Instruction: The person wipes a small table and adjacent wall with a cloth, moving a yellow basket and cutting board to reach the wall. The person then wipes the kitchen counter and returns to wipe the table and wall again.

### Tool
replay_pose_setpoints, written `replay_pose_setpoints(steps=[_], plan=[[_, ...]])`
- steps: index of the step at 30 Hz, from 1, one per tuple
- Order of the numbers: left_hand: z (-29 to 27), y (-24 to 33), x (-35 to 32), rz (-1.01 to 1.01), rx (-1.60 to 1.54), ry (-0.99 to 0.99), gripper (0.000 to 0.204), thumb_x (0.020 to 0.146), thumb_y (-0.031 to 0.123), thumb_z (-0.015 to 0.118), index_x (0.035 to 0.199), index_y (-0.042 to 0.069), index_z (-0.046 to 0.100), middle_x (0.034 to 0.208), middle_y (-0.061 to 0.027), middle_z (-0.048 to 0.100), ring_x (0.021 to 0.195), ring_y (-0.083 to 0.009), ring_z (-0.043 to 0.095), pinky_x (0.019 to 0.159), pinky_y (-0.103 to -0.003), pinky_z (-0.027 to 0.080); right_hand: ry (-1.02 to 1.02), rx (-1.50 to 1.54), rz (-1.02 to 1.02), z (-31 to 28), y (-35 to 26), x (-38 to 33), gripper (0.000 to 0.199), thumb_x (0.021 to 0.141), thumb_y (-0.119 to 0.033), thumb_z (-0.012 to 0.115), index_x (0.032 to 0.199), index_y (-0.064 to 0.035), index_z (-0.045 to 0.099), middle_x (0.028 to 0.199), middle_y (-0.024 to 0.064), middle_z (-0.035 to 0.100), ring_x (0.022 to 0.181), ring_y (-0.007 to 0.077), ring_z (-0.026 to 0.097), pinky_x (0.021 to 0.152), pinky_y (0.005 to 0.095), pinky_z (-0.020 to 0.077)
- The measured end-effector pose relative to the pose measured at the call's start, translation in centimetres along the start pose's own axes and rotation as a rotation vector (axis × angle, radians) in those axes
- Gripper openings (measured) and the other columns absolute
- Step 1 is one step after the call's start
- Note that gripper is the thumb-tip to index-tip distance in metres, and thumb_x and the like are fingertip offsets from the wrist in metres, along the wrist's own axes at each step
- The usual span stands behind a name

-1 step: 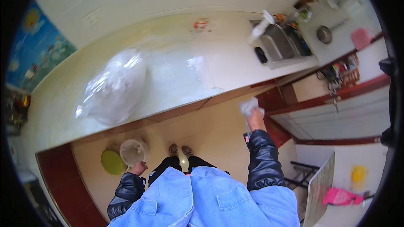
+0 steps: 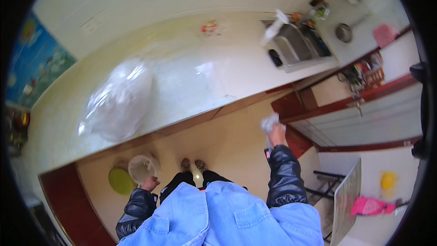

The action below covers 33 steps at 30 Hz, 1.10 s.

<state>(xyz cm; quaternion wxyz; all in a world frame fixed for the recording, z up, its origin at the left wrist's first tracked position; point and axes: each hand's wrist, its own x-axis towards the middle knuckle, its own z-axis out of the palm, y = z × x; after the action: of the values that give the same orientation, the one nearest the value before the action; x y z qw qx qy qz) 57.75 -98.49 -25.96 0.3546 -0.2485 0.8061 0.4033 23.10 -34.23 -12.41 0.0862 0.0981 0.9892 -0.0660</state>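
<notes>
My right hand (image 2: 276,135) is stretched out to the right, past the counter's front edge and close to the dark red cabinet. Its fingers are closed on a crumpled whitish cloth (image 2: 270,122), slightly blurred. Down at the lower left, my left hand (image 2: 150,183) hangs with curled fingers and nothing visible in them. Beside it on the floor stands a white bucket (image 2: 140,167) with a pale lining, next to a round green lid or stool top (image 2: 120,181). A large clear plastic bag (image 2: 119,102) with pale contents lies on the counter (image 2: 177,105).
A metal sink (image 2: 298,45) is set in the counter's right end, with a white bottle-like object (image 2: 275,27) and a black item (image 2: 275,58) at its edge. An open red-framed cabinet door (image 2: 355,105) reaches out at right. A folding table (image 2: 345,200) stands lower right.
The view has turned slightly, so the counter, sink and bag sit a little farther left. Both hands keep nearly the same pose, the right still holding the cloth.
</notes>
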Motion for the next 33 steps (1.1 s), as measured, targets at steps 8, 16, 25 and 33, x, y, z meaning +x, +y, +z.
replay_pose_setpoints(steps=[8, 16, 25, 33], plan=[[-2.6, 6.4, 11.0, 0.347, 0.463, -0.275, 0.048, 0.080, 0.032, 0.071, 0.113, -0.003, 0.070, 0.115, -0.0248, 0.068, 0.111, -0.0403, 0.063, 0.096, -0.042, 0.050, -0.569, 0.157, 0.403, 13.3, 13.9, -32.9, 0.035, 0.084, -0.032, 0.060, 0.110, -0.0116, 0.072, 0.106, 0.0195, 0.071, 0.100, 0.0401, 0.067, 0.086, 0.0495, 0.0531], [-0.4, 17.0, 19.4, 0.902, 1.337, -0.475, 0.025, 0.090, 0.026, 0.061, 0.099, 0.005, 0.072, 0.101, -0.0153, 0.068, 0.101, -0.0356, 0.065, 0.084, -0.043, 0.053, -0.534, 0.595, 0.592, 16.9, 14.9, -47.2, 0.036, 0.086, -0.038, 0.064, 0.106, -0.0105, 0.075, 0.105, 0.0198, 0.072, 0.099, 0.0364, 0.069, 0.086, 0.0422, 0.0534], [15.4, 40.0, 16.5, 0.789, 0.940, -0.516, 0.047, 0.084, 0.038, 0.067, 0.115, 0.002, 0.070, 0.114, -0.0210, 0.069, 0.111, -0.0383, 0.063, 0.096, -0.044, 0.050, -0.224, 0.741, 0.741, 20.2, 22.5, -47.7, 0.041, 0.077, -0.041, 0.069, 0.100, -0.0081, 0.073, 0.100, 0.0198, 0.072, 0.099, 0.0404, 0.067, 0.085, 0.0468, 0.0534], [28.1, 50.9, 15.8, 0.877, 1.117, -0.620, 0.048, 0.085, 0.041, 0.065, 0.116, 0.003, 0.070, 0.116, -0.0204, 0.069, 0.112, -0.0381, 0.063, 0.096, -0.044, 0.050, -0.174, 0.704, 1.001, 21.7, 25.2, -55.6, 0.037, 0.076, -0.037, 0.069, 0.099, -0.0080, 0.073, 0.101, 0.0197, 0.072, 0.098, 0.0393, 0.067, 0.086, 0.0480, 0.0533]])
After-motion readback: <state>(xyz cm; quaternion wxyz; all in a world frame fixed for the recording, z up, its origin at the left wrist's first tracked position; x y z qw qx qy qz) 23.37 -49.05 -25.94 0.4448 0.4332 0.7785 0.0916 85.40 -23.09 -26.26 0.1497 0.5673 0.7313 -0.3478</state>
